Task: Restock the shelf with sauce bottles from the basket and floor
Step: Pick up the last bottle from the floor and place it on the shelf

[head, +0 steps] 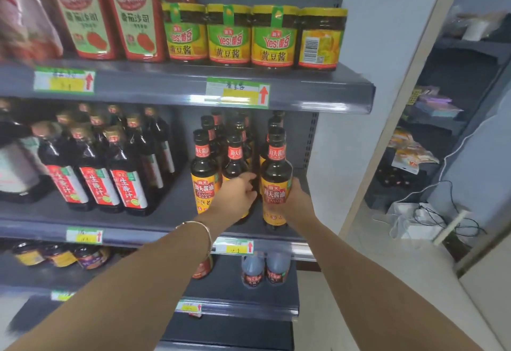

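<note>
1. A person's right hand (297,201) wraps around a soy sauce bottle (276,173) standing upright at the near right end of the middle shelf (154,229).
2. The left hand (237,195), with a bangle (206,230) on its wrist, curls its fingers round the neighbouring bottle (235,161) just to the left.
3. Matching bottles stand in rows farther back, and yellow-lidded jars (229,35) line the shelf above.

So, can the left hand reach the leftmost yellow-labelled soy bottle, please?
Probably yes: the left hand is on the middle bottle right beside it, and nothing else stands in front of that leftmost bottle.
</note>
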Demonstrator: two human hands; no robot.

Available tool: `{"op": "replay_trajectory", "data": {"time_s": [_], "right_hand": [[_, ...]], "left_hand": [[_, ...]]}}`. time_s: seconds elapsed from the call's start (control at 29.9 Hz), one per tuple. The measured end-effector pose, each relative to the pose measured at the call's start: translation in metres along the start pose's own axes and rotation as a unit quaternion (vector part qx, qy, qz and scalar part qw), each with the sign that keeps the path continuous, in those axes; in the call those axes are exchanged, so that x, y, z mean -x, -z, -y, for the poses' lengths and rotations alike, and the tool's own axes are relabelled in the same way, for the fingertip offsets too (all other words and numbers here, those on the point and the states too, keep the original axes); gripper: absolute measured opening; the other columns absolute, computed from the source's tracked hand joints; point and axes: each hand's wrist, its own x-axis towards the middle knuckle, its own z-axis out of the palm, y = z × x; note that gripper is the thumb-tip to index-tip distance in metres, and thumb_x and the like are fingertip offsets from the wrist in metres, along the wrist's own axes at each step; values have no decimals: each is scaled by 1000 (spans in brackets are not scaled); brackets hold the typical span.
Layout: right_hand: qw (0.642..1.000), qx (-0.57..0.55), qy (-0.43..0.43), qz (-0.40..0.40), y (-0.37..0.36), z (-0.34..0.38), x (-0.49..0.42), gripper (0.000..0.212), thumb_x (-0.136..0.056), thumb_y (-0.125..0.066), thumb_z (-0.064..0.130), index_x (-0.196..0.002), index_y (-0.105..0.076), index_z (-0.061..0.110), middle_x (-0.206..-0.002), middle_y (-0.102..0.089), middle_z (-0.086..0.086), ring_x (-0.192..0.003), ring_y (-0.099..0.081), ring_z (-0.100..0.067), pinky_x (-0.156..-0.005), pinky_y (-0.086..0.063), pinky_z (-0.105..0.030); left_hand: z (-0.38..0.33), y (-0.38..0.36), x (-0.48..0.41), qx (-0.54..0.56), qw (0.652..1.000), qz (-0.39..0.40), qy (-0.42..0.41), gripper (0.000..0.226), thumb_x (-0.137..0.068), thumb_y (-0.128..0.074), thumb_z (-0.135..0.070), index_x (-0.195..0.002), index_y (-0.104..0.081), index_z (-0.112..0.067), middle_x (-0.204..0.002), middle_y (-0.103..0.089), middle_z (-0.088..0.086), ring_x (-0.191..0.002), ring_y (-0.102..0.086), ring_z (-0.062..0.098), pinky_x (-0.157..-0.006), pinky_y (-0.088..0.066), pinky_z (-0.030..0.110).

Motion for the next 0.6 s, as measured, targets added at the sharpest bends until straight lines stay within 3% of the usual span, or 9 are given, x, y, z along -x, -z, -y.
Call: {"op": "replay_trajectory", "data": {"time_s": [0.23,0.37,0.5,0.6], "right_hand": [[999,23,-25,11,-29,-21,-25,72,-60,-81,38,-117,-38,26,-106,-61,6,-94,-60,-18,-73,-46,-27],[999,18,-29,11,-32,-26,-36,77,-60,-80,43,-121,-36,24,-103,-61,7,-90,-61,-17,-70,-47,-26],[1000,9,-13,25,-34,-26,-42,78,-60,-78,45,-122,-36,24,-92,-55,15,-85,-60,-13,-65,-44,-23],[999,-17,-13,46,-32,-37,-41,78,-58,-80,43,-124,-39,29,-103,-60,13,-92,-60,-11,-74,-50,-27]], "left_hand": [[21,-21,-10,22,999,-7,-29,45,-87,-46,-1,-131,-44,-8,-121,-62,12,-113,-57,30,-96,-45,30],[16,-32,-19,70,997,-4,-15,46,-86,-52,-5,-132,-44,-12,-121,-62,8,-113,-58,24,-96,-42,24],[4,-42,-30,102,993,-42,30,40,-85,-60,-18,-123,-50,-14,-113,-66,7,-106,-61,24,-93,-49,40],[-3,-46,-36,84,991,-92,52,45,-81,-64,-24,-124,-51,-15,-111,-67,7,-103,-62,26,-89,-50,40]]}}
